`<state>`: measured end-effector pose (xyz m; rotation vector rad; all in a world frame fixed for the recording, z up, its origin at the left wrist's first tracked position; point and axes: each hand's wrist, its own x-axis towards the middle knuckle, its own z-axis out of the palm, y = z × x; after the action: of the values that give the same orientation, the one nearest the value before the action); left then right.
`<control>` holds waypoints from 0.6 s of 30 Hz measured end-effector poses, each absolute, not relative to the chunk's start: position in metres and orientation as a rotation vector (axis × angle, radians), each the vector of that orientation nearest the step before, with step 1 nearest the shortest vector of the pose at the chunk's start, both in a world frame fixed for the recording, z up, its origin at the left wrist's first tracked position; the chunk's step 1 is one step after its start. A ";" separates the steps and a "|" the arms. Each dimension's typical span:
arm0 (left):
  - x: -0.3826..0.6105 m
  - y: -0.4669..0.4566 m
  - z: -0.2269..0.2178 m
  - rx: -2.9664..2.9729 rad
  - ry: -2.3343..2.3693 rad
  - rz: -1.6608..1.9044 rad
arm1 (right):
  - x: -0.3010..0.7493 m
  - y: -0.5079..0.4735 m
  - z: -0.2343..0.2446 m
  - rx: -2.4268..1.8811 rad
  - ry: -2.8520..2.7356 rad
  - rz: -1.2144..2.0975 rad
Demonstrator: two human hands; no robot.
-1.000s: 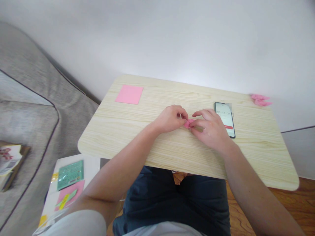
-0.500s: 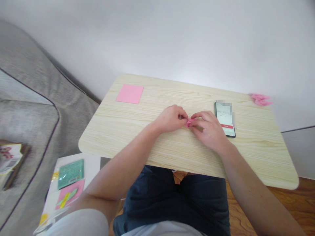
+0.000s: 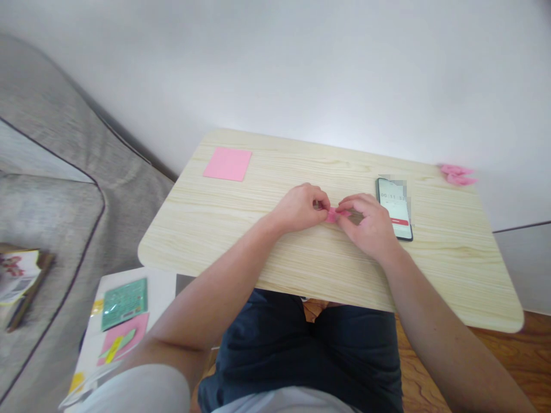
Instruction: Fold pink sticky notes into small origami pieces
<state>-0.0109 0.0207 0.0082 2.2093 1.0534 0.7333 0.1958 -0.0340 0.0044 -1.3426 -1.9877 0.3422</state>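
Note:
Between my two hands, over the middle of the wood-grain table [image 3: 206,229], is a small folded piece of pink paper [image 3: 331,215]. My left hand [image 3: 302,207] pinches its left end between thumb and fingers. At the other end, my right hand [image 3: 365,222] has its thumb and fingertips closed on the paper, partly covering it. The exact shape of the fold is too small to make out. Just beyond my right hand lies a phone [image 3: 396,209] with a lit timer screen.
A flat pink paper square [image 3: 228,164] lies at the table's back left. Folded pink paper pieces [image 3: 458,175] sit at the back right corner. Left and below, a white surface [image 3: 161,289] holds a green packet [image 3: 124,303] and coloured papers. A grey sofa [image 3: 55,201] stands left.
My right hand's fingers have shifted on the pink paper, drawing closer together at its right end. My left hand stays nearly in place, still pinching.

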 end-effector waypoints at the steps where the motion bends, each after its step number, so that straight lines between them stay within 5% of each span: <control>1: -0.011 0.021 0.008 2.213 1.050 0.733 | 0.196 -0.033 0.003 -1.359 -1.994 0.336; 18: -0.010 0.023 0.003 2.216 1.066 0.725 | 0.190 -0.026 0.007 -1.517 -2.168 0.279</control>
<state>-0.0098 0.0227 0.0032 2.2163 1.0660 0.7245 0.1900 -0.0259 0.0074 -1.5170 -2.1676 0.2786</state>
